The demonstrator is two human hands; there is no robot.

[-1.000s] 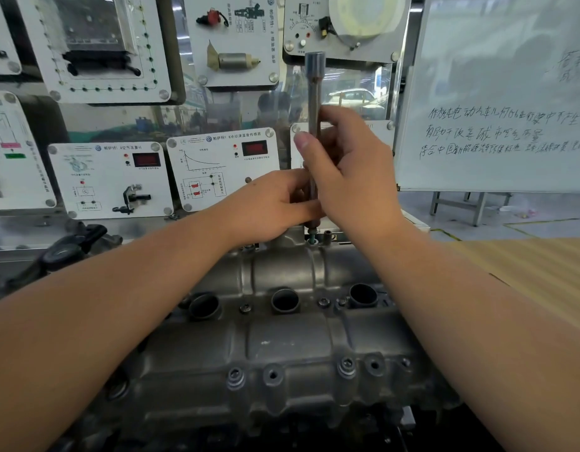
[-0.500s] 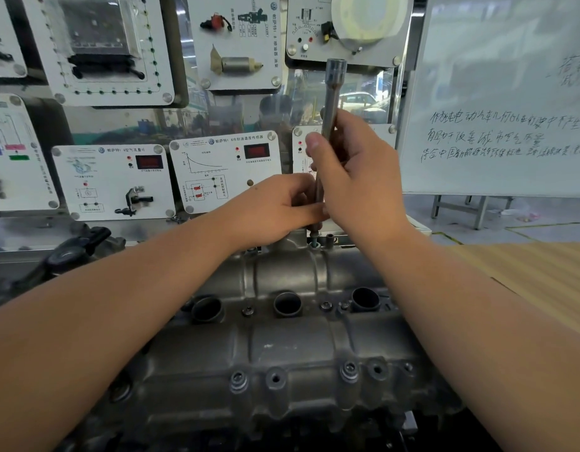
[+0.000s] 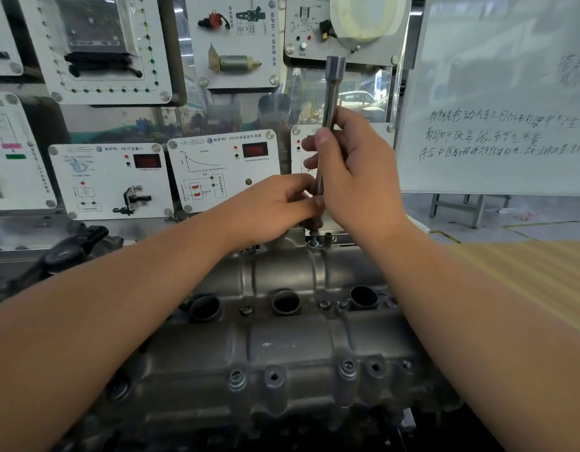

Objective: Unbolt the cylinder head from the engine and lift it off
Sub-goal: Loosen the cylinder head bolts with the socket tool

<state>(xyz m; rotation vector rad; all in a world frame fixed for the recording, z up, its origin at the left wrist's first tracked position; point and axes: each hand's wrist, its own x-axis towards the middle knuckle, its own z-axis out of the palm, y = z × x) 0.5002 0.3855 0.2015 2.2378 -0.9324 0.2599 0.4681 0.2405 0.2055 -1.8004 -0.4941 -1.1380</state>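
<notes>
Both forearms reach in from the bottom corners and meet over the far edge of the cylinder head (image 3: 282,350), the grey casting that fills the lower middle of the view, seated on the engine. The right hand (image 3: 357,177) is raised, wrist bent back, its thumb and fingers wrapped around the shaft of a long socket extension (image 3: 329,102), which stands nearly upright with its wider socket end at the top. The left hand (image 3: 272,207) lies lower and palm down, fingers curled to pinch the bottom of the same tool, just above a bolt (image 3: 312,240) poking up from the head's far rim (the tool's tip itself is hidden behind the fingers). Three round wells (image 3: 284,301) run across the middle of the casting, and a row of bolt bosses lines its near edge.

Against the picture from half a second back, the tool leans slightly less to the right and the right hand grips it at much the same height; the left hand is in the same spot at the base. A second ago the shaft stood straighter. Behind, training panels (image 3: 223,169) and a whiteboard (image 3: 497,93) fill the wall.
</notes>
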